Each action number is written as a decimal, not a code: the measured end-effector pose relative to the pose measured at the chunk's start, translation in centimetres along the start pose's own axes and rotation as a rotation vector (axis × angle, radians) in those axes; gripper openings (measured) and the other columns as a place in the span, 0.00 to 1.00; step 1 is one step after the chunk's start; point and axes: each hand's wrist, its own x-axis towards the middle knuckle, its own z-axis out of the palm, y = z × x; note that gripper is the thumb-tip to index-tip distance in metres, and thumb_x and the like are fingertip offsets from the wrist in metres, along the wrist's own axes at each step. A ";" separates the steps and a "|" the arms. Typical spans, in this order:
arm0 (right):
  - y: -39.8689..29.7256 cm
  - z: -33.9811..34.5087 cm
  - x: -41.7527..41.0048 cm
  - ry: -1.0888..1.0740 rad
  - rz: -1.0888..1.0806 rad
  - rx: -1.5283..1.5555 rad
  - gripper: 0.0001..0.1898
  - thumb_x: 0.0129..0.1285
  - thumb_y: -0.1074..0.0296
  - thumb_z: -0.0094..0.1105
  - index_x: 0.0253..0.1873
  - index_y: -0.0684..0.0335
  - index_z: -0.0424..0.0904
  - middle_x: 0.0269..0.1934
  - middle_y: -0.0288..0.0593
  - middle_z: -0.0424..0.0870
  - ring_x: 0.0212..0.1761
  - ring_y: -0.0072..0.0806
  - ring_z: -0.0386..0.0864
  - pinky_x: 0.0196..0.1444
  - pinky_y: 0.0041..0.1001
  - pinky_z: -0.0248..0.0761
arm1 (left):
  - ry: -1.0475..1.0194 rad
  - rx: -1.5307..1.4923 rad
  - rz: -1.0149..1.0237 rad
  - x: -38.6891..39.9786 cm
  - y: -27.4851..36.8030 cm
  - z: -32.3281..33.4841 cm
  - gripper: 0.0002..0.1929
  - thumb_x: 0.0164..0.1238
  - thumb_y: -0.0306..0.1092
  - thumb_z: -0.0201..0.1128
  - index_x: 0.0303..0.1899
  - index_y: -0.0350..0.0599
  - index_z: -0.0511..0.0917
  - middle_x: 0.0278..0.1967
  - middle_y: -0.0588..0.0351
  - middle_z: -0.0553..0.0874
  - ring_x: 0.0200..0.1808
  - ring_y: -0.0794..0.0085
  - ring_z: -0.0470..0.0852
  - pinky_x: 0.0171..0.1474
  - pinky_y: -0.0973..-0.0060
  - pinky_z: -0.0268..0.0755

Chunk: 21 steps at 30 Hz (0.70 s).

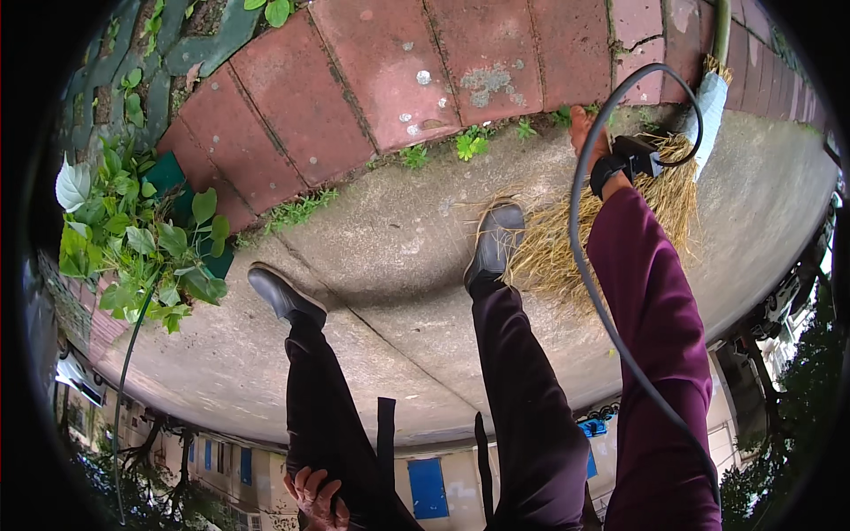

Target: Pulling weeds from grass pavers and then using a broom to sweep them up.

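Observation:
My right hand (589, 133) reaches down to the joint between the red paving and the concrete, beside a small green weed (563, 116). Its fingertips are partly hidden, so its grip is unclear. A black strap with a small box (634, 156) circles that wrist. Just right of it lies a straw broom (664, 199), its neck wrapped in pale blue material. My left hand (317, 494) rests on my left trouser leg, fingers spread and holding nothing. On the left, a heap of leafy weeds (136, 245) partly covers a green dustpan (166, 176).
A thick grey cable (578, 219) loops from the wrist box past my right sleeve. More weeds (471, 143) grow along the joint. Broom straw touches my right shoe (501, 232). A thin dark rod (133, 358) extends from the weed heap. Green lattice pavers (179, 56) border the red paving (398, 66).

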 end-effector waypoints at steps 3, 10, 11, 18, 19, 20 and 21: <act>-1.1 -0.6 -1.6 -0.008 -0.148 -0.127 0.26 0.54 0.47 0.40 0.23 0.70 0.73 0.21 0.62 0.72 0.28 0.53 0.72 0.28 0.40 0.64 | 0.022 0.018 0.010 -0.5 -0.5 0.1 0.12 0.51 0.33 0.47 0.38 0.44 0.70 0.42 0.50 0.70 0.48 0.55 0.64 0.50 0.55 0.49; 2.3 0.8 0.8 -0.301 0.123 -0.249 0.25 0.54 0.47 0.40 0.24 0.67 0.71 0.20 0.52 0.74 0.19 0.41 0.73 0.23 0.34 0.64 | 0.002 -0.006 0.034 0.0 -0.5 0.1 0.13 0.50 0.34 0.47 0.39 0.45 0.69 0.42 0.50 0.70 0.48 0.54 0.63 0.49 0.54 0.50; 2.5 0.8 0.8 -0.301 0.122 -0.252 0.25 0.54 0.47 0.40 0.24 0.67 0.71 0.20 0.52 0.74 0.19 0.41 0.73 0.23 0.34 0.64 | 0.002 -0.010 0.035 0.2 -0.4 0.1 0.13 0.50 0.34 0.47 0.39 0.45 0.69 0.42 0.50 0.70 0.48 0.54 0.63 0.49 0.54 0.50; -5.6 -2.5 -5.6 -0.415 0.450 1.080 0.15 0.58 0.56 0.39 0.22 0.50 0.49 0.16 0.27 0.51 0.14 0.13 0.50 0.14 0.16 0.43 | 0.022 -0.015 0.030 -0.2 -0.4 -0.4 0.12 0.51 0.34 0.48 0.39 0.45 0.69 0.42 0.50 0.70 0.47 0.55 0.63 0.48 0.55 0.52; -5.2 -1.7 -6.1 -0.397 0.627 1.135 0.10 0.57 0.57 0.40 0.28 0.55 0.58 0.15 0.28 0.54 0.13 0.14 0.52 0.13 0.17 0.46 | 0.013 -0.014 0.032 0.0 -0.4 -0.6 0.12 0.51 0.34 0.48 0.39 0.45 0.69 0.42 0.50 0.70 0.47 0.55 0.64 0.48 0.55 0.52; -4.7 -1.2 -6.4 -0.378 0.805 1.188 0.13 0.56 0.57 0.41 0.35 0.60 0.67 0.15 0.29 0.58 0.12 0.14 0.54 0.12 0.18 0.48 | 0.014 -0.015 0.037 0.3 -0.3 -0.8 0.12 0.51 0.34 0.48 0.39 0.45 0.69 0.42 0.50 0.70 0.47 0.55 0.64 0.48 0.55 0.52; -5.3 -1.0 -6.2 -0.380 0.805 1.192 0.13 0.56 0.57 0.41 0.35 0.60 0.67 0.15 0.29 0.58 0.12 0.14 0.54 0.12 0.18 0.48 | -0.028 0.003 0.029 0.6 -0.1 -1.1 0.12 0.51 0.34 0.47 0.38 0.45 0.69 0.42 0.50 0.70 0.47 0.55 0.64 0.48 0.55 0.52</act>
